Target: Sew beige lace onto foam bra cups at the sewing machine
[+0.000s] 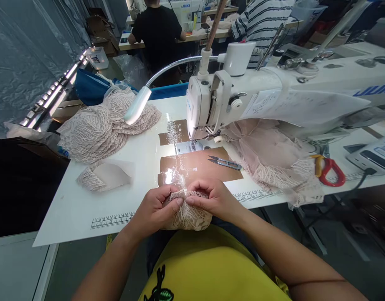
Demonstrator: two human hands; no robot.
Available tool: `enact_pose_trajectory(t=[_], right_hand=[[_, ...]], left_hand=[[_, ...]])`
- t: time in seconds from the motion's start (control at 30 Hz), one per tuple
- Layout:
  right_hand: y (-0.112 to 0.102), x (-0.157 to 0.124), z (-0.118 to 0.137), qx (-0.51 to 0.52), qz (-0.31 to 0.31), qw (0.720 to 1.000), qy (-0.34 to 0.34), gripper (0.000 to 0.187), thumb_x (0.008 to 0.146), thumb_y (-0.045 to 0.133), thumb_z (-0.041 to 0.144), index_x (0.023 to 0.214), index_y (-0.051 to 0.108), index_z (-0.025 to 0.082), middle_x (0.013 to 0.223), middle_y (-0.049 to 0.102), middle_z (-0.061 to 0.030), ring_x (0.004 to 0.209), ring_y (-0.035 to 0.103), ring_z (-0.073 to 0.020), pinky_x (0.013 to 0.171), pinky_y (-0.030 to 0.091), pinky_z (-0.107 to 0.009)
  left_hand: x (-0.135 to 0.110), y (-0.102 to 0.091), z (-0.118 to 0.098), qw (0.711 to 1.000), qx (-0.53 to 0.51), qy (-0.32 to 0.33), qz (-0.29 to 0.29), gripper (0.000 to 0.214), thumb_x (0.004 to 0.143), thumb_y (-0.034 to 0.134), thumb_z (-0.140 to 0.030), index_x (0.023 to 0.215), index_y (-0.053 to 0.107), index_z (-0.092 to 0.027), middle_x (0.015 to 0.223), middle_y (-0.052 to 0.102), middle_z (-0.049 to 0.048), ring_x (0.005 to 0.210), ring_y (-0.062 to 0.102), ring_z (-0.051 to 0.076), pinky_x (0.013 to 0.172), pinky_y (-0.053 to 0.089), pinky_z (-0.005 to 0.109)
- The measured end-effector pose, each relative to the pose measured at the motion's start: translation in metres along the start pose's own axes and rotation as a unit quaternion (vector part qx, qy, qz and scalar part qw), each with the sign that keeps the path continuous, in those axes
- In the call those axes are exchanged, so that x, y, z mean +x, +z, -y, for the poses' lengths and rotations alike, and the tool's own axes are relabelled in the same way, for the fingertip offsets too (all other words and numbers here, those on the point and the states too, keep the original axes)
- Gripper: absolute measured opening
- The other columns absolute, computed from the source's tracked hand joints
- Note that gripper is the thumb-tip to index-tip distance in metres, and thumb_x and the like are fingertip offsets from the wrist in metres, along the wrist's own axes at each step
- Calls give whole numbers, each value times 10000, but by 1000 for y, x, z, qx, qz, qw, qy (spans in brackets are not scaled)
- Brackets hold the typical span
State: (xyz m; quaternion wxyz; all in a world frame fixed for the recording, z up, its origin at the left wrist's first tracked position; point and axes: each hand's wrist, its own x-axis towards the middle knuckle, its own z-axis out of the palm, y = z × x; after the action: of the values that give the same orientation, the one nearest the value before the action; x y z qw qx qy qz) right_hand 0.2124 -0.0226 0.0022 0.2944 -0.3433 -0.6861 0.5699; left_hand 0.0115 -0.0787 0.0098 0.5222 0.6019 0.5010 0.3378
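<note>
Sewing-room worktop [86, 200], lace piece [188, 215] at the near edge, not at the needle yet

Left hand [155, 209] and right hand [211, 198] both pinch the lace piece's top edge, fingertips almost meeting. Looks like early prep to me: the sewing machine [211, 104] has no lace under its foot, and the snips [225, 162] lie untouched. Can't tell if the lace pile [101, 125] on the left is finished or waiting. The hands hide most of the piece, and glare washes out the needle plate.
</note>
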Motion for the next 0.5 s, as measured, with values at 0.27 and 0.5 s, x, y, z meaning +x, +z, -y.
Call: enact_pose_trajectory(t=[0.27,0.5], right_hand=[[-11,9,6,6,71,997,-12,154,813,623,274,891,681,154,789,654,-22,715,569,-133,657,446,-250],[-23,6,4,101,-16,995,19,189,783,520,211,907,656,168,893,672,-46,760,600,-143,744,490,-306]], left_hand=[[6,2,-1,1000,11,6,15,222,900,541,-347,839,596,-140,714,507,-8,661,431,115,604,356,228],[3,-3,-2,999,-36,1,-1,214,888,559,-342,830,592,-139,733,518,-2,674,452,116,617,375,224]])
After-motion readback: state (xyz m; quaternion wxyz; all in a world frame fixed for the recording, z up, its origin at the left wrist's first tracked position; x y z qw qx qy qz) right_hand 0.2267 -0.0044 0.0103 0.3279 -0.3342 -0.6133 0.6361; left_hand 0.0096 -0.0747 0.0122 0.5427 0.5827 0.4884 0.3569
